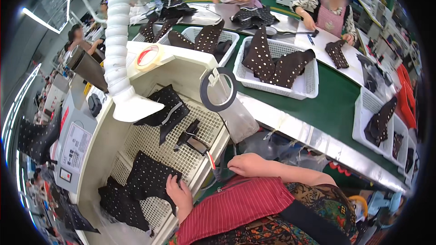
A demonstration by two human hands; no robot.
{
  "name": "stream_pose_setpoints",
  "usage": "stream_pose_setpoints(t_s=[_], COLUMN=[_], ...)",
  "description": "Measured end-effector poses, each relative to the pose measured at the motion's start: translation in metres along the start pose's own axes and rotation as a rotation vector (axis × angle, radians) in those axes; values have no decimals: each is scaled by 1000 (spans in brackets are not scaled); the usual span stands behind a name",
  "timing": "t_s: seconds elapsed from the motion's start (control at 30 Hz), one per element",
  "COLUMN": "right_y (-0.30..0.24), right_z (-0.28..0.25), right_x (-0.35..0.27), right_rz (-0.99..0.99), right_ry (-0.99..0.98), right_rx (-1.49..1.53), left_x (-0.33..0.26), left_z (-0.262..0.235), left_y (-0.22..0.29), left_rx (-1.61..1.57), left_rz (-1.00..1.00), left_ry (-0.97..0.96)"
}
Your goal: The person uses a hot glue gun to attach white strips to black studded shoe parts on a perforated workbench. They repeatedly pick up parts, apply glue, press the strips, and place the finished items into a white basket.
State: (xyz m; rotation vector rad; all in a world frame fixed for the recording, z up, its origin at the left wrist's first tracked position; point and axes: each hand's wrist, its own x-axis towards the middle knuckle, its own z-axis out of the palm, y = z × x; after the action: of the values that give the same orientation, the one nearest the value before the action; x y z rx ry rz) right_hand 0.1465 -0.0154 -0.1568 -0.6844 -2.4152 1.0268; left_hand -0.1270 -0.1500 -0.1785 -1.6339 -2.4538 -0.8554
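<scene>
My left hand [180, 195] lies at the edge of a black studded upper piece [147, 177], its fingers stretched out and touching it. This piece rests on the grid floor of a cream booth-like tray [96, 147], overlapping another dark studded piece [125, 206]. My right hand [245, 165] is just outside the tray's near right edge, with its fingers curled; what they hold, if anything, is hidden. Left of it, a thin stick with a red and white end [211, 160] sticks out by a dark clamp-like tool [193, 140]. Farther back lie more black studded pieces [165, 108].
A white ribbed hose [118, 31] with a flared nozzle hangs over the tray. Tape rolls sit on the rim [149, 57] and near a clear pouch [236, 118]. White baskets [277, 88] with studded boot uppers stand on a green belt [336, 118]. Co-workers sit beyond.
</scene>
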Motion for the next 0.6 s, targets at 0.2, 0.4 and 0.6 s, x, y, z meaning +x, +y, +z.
stream_pose_setpoints(t_s=[0.2, 0.4, 0.6], right_y=[23, 38, 49], right_z=[-28, -41, -48], right_x=[-13, -17, -20], right_rz=[24, 9, 47], right_ry=[-24, -28, -56], right_rx=[0, -17, -12], left_x=[-1, -6, -4], left_z=[11, 13, 18], left_y=[2, 1, 2], left_rx=[111, 221, 268], left_rz=[-51, -92, -106], left_ry=[57, 71, 62])
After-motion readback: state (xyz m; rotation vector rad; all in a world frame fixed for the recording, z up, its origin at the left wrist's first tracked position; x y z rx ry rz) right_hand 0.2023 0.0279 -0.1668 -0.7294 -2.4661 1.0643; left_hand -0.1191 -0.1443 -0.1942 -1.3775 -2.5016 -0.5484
